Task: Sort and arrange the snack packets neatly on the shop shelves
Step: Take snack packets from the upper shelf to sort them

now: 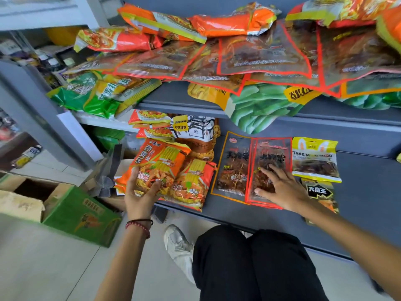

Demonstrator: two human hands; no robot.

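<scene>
On the lower grey shelf [358, 213] my left hand [141, 192] grips the near edge of an orange noodle packet [158, 164], which lies on a second one [191, 183]. My right hand [280, 187] presses flat, fingers spread, on a stack of red-edged clear snack packets [269, 157]. An orange-edged packet of the same kind [232, 166] lies between the two piles. To the right sit a yellow-and-white packet [314, 159] and a black-and-yellow one [319, 192].
The upper shelf [173, 94] holds a jumble of orange noodle packets [230, 20], red-edged clear packets [264, 53] and green packets [260, 105], some hanging over its edge. A green carton [80, 216] stands on the floor at left. My knees and a white shoe [180, 246] are below.
</scene>
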